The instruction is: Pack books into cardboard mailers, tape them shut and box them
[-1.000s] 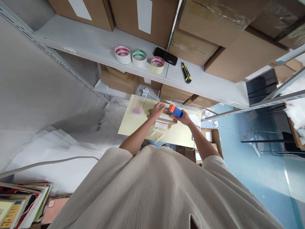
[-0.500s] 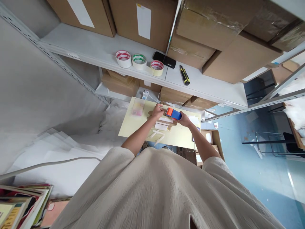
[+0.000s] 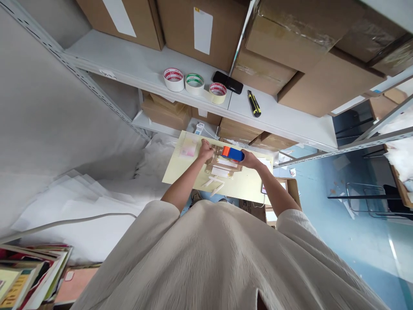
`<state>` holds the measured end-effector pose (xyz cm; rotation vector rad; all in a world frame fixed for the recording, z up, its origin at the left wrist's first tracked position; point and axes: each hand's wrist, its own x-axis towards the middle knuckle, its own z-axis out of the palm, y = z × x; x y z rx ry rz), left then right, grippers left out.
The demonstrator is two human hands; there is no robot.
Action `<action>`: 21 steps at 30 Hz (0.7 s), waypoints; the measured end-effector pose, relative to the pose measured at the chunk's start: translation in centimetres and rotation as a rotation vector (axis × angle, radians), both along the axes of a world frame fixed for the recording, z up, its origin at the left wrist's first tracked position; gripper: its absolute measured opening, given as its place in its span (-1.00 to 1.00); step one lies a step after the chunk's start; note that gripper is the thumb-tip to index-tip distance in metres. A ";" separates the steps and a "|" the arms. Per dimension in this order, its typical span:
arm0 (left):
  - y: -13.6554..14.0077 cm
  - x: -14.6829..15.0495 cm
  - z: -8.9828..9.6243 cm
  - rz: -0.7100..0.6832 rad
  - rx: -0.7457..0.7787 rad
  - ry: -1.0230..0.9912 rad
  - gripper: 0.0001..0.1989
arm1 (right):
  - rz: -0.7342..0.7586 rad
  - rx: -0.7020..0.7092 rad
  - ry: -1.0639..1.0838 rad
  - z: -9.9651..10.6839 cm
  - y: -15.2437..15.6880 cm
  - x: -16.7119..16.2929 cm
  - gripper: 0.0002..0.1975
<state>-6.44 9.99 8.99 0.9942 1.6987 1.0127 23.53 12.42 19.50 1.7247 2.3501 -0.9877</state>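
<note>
My right hand (image 3: pixel 250 159) is wrapped round a blue and orange tape dispenser (image 3: pixel 236 154), held above small cardboard boxes (image 3: pixel 237 166) with white labels. To the left of the dispenser, my left hand (image 3: pixel 205 150) has its fingers curled together at the left end of the boxes. What it pinches, if anything, is too small to make out. Both hands are over a pale yellow table (image 3: pixel 174 170). Several thin pale strips (image 3: pixel 217 188) lie on the near side of the boxes.
On the shelf (image 3: pixel 200 101) ahead stand three tape rolls (image 3: pixel 194 84), a black case (image 3: pixel 227 82) and a yellow-black utility knife (image 3: pixel 254 104). Large cartons (image 3: pixel 200 30) fill the shelf behind them. A clear pinkish packet (image 3: pixel 189 150) lies at the table's left, a phone (image 3: pixel 263 188) at its right edge.
My left hand has moved left, away from the tape dispenser, showing more of the boxes. The dispenser stays over them in my right hand. The camera view has shifted slightly.
</note>
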 end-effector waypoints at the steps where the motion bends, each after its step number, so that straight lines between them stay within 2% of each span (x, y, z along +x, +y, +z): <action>1: -0.1 -0.9 -0.1 0.037 -0.078 -0.026 -0.46 | 0.001 0.005 -0.011 0.1 0.0 0.0 -0.45; 2: -0.1 -1.7 -0.2 0.056 -0.130 -0.056 -0.45 | 0.001 0.009 -0.025 0.2 0.0 0.0 -0.45; 5: -0.6 -3.4 -0.3 0.074 -0.160 -0.090 -0.44 | 0.007 0.017 -0.070 0.2 0.2 -0.5 -0.48; 9: -1.4 -3.7 -0.6 0.091 -0.152 -0.146 -0.45 | 0.050 0.024 -0.110 0.2 0.5 -1.4 -0.51; 16: -2.1 -3.0 -1.8 0.187 0.009 -0.337 -0.53 | 0.071 0.021 -0.224 1.0 0.7 -2.4 -0.54; 21: -2.2 -3.1 -2.0 0.196 0.051 -0.422 -0.52 | 0.067 0.014 -0.255 1.4 0.5 -2.9 -0.55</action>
